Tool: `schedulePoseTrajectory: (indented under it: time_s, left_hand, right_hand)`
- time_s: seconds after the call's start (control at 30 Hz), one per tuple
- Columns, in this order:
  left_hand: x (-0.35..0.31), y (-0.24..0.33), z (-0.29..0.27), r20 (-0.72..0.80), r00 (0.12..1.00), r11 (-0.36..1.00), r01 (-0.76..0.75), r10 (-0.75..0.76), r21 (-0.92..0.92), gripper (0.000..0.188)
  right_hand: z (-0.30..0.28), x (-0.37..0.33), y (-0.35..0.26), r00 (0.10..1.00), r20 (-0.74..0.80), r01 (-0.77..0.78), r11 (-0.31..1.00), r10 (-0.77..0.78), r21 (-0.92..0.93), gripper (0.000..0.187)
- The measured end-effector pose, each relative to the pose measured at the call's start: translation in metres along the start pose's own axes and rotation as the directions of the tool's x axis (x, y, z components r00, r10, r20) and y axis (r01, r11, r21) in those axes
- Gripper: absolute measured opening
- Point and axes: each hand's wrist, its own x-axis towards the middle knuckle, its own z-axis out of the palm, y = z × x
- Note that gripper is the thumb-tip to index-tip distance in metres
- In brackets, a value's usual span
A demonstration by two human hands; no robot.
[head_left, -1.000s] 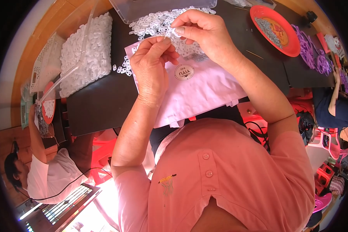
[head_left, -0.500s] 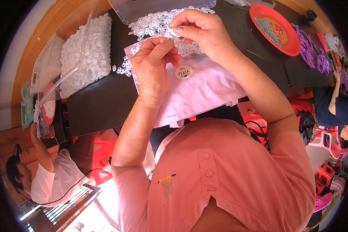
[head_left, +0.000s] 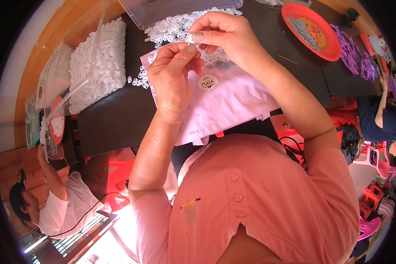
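I've got the dark table (head_left: 112, 125) under the pink cloth (head_left: 233, 103); a block of white links (head_left: 97, 66) sits to the cloth's L, a red plate (head_left: 331, 49) beyond its upper R. Over the cloth's top end, my R hand (head_left: 231, 37) pinches a sm. white piece (head_left: 191, 40); L hand's (head_left: 171, 70) fingertips are right at it, can't tell if gripping. Vs. half a sec ago, the gap b/w both hands' tips has closed.

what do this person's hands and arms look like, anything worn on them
The left hand and right hand are bare, with no gloves, rings or watch visible. Short, salmon-pink sleeves leave the forearms uncovered.
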Motion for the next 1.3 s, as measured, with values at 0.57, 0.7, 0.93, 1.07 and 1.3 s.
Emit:
schedulePoseTrajectory:
  time_s: [0.57,0.7,0.93,1.07,1.3]
  left_hand:
    - [-0.005,0.004,0.009,0.079,0.977,0.967,-0.210,0.200,0.143,0.025]
    - [-0.008,0.001,0.005,0.142,0.949,0.895,-0.313,0.281,0.319,0.029]
    - [-0.009,-0.004,0.005,0.112,0.938,0.894,-0.345,0.327,0.286,0.030]
    - [-0.010,-0.004,0.000,0.180,0.900,0.842,-0.435,0.397,0.320,0.029]
    - [-0.015,-0.001,-0.003,0.218,0.876,0.784,-0.482,0.430,0.390,0.027]
  right_hand:
    - [-0.017,0.000,-0.012,0.969,0.178,-0.170,0.985,0.172,-0.022,0.021]
    - [-0.018,0.000,-0.013,0.938,0.237,-0.248,0.967,0.253,-0.051,0.023]
    - [-0.018,-0.003,-0.015,0.915,0.287,-0.272,0.959,0.283,-0.078,0.024]
    - [-0.019,-0.005,-0.020,0.905,0.337,-0.264,0.964,0.260,-0.034,0.024]
    - [-0.014,-0.011,-0.020,0.869,0.406,-0.361,0.923,0.282,0.131,0.024]
